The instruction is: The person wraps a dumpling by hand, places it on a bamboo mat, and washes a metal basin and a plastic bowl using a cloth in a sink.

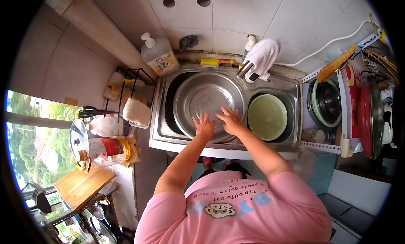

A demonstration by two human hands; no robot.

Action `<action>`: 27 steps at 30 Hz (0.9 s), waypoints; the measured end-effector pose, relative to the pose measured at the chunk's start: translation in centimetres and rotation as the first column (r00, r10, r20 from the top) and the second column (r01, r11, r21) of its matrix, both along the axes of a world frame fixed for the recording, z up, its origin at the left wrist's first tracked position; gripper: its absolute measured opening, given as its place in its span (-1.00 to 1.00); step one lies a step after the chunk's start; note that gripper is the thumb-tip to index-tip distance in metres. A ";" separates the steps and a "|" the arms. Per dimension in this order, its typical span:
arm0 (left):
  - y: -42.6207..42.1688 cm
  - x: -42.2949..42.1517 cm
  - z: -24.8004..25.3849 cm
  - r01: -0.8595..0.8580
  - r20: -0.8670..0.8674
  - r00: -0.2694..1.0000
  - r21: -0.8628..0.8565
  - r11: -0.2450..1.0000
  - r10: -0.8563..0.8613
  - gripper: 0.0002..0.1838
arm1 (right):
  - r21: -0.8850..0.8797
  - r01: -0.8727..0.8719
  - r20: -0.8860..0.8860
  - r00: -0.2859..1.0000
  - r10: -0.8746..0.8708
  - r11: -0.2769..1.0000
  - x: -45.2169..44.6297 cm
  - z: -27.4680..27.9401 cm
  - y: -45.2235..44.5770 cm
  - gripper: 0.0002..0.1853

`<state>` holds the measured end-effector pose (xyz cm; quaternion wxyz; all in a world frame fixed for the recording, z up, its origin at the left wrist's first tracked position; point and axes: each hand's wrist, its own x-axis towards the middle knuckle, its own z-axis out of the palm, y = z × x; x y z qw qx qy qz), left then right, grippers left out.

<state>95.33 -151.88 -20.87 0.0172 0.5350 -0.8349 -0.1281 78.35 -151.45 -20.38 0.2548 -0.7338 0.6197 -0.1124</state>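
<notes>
A large stainless steel basin (184,101) rests in the left bowl of the metal double sink (159,132). Its bottom has a wet shine, though I cannot tell how much water it holds. My left hand (204,126) is over the near part of the basin, fingers spread. Beside it, my right hand (230,121) reaches over the same basin, also with fingers apart. Both hands hold nothing; whether they touch the metal or water is unclear. A pale green basin (267,117) with cloudy liquid sits in the right bowl.
Behind the sink are a pump bottle (159,56), a yellow-bristled brush (216,62) and a white cloth (263,54) over the faucet. On the left stand a plastic bottle (103,151) and a wooden cutting board (84,185). Shelves with stacked bowls (327,101) flank the right.
</notes>
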 end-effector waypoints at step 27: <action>-4.6 14.6 -0.9 -0.144 -0.161 0.186 0.971 0.189 0.969 -0.68 | 0.585 0.608 0.491 0.262 -0.831 0.537 -5.8 -1.1 1.1 -0.76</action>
